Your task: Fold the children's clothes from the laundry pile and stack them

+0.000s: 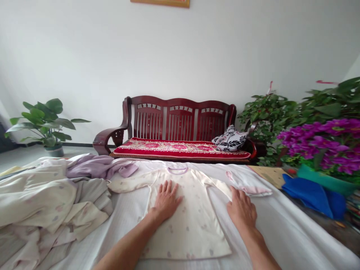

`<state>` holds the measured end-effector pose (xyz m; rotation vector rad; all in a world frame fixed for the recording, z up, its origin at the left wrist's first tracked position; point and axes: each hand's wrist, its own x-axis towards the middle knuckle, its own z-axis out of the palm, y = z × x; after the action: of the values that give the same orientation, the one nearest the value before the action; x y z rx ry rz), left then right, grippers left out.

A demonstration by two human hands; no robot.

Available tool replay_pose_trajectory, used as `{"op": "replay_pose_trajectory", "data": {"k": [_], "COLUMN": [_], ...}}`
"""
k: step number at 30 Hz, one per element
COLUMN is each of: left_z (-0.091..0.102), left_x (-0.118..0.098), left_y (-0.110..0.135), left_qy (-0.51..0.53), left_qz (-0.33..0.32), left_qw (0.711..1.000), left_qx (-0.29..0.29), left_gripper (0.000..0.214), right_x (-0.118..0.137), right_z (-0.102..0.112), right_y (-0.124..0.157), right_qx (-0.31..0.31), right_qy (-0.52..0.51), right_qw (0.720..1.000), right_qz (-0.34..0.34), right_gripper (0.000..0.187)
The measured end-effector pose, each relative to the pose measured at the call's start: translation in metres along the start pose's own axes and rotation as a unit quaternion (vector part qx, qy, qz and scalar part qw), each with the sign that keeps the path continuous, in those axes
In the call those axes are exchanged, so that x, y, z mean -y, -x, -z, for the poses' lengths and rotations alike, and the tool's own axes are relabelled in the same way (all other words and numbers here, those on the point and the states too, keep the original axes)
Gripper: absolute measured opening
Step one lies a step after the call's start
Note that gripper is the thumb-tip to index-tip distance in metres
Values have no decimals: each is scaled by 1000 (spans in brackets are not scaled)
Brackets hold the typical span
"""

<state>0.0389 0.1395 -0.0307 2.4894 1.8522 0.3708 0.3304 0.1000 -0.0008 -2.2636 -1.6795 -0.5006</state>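
A cream long-sleeved child's shirt (194, 221) with a lilac neckband and faint small prints lies spread face up on a white cloth (270, 232), its neck pointing away from me. My left hand (168, 198) rests flat on its chest, fingers stretched out. At the end of the right sleeve, my right hand (242, 210) has its fingers curled over the cuff, which is partly hidden beneath them. The other sleeve reaches out to the left, its end touching a heap of clothes. Just beyond my right hand is a folded white garment (250, 182) with pink trim.
Piled clothes (42, 195) cover the left side, with a lilac garment (95, 165) on the far part. Right of the cloth are a blue cloth item (312, 197) and purple flowers (329, 142). A wooden bench (180, 120) stands behind, a potted plant (47, 123) at far left.
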Motion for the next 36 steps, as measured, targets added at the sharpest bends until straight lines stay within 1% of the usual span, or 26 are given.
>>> {"op": "replay_pose_trajectory", "data": {"k": [2,4,5,6,7,8,9,10,11,12,13,14,16,17,18,20,22,24,26,27,30,32,34,35,36], "left_z": [-1,-4,-5,-7,-8,-9,-10,-11,-12,-12,-11,-10,-7,-5,-3,2,7,11,13,15,15,13,10,8,8], "left_x": [0,0,1,1,1,1,2,2,2,3,3,3,3,3,3,2,1,-5,-15,-22,-50,-69,-85,-90,-94], "left_y": [-1,-2,-2,-2,-2,-2,-2,-2,-2,-2,-3,-2,-2,-1,-1,0,0,-1,-2,-3,-7,-13,-21,-25,-29], "left_qy": [-5,-8,-9,-10,-10,-10,-10,-10,-9,-7,-5,-2,5,10,15,29,43,58,82,98,158,207,289,347,414], "left_qz": [2,1,0,-1,-2,-2,-2,-2,-2,-2,-2,-3,-6,-11,-17,-32,-49,-64,-73,-73,-62,-46,-2,27,54], "left_qw": [1000,1000,1000,1000,1000,999,999,999,1000,1000,1000,1000,1000,1000,1000,999,998,996,994,992,985,977,957,937,908], "left_qx": [-4,-13,-19,-24,-28,-30,-31,-30,-30,-29,-28,-26,-21,-18,-14,-5,2,5,6,6,14,24,23,15,0], "left_gripper": [63,62,62,61,61,61,61,62,62,61,61,60,58,57,56,54,50,45,40,38,38,30,20,18,15], "right_x": [-10,-15,-16,-14,-11,-7,-2,3,8,11,14,14,12,9,7,6,9,15,21,24,27,25,23,22,21], "right_z": [-1,2,5,9,13,18,23,27,29,28,25,18,-2,-14,-25,-41,-46,-44,-38,-37,-36,-37,-38,-38,-38], "right_y": [-7,-15,-19,-22,-25,-28,-29,-30,-30,-30,-29,-28,-25,-24,-22,-19,-16,-11,-8,-7,-8,-11,-14,-15,-15], "right_qx": [41,66,75,85,99,123,152,180,201,214,211,198,167,158,147,118,88,66,49,43,35,25,13,11,12], "right_qy": [-50,-138,-202,-284,-384,-492,-592,-670,-717,-735,-729,-706,-633,-597,-565,-506,-439,-376,-339,-336,-359,-384,-415,-432,-448], "right_qw": [997,983,967,940,898,839,769,700,649,626,632,659,733,768,798,850,893,924,939,939,928,919,907,900,893], "right_qz": [-39,-101,-137,-169,-191,-197,-188,-170,-155,-150,-156,-169,-185,-173,-148,-86,-40,-3,38,59,95,88,63,48,34], "right_gripper": [49,45,41,38,35,36,40,46,52,56,56,55,51,51,49,46,45,51,54,50,28,25,27,28,29]}}
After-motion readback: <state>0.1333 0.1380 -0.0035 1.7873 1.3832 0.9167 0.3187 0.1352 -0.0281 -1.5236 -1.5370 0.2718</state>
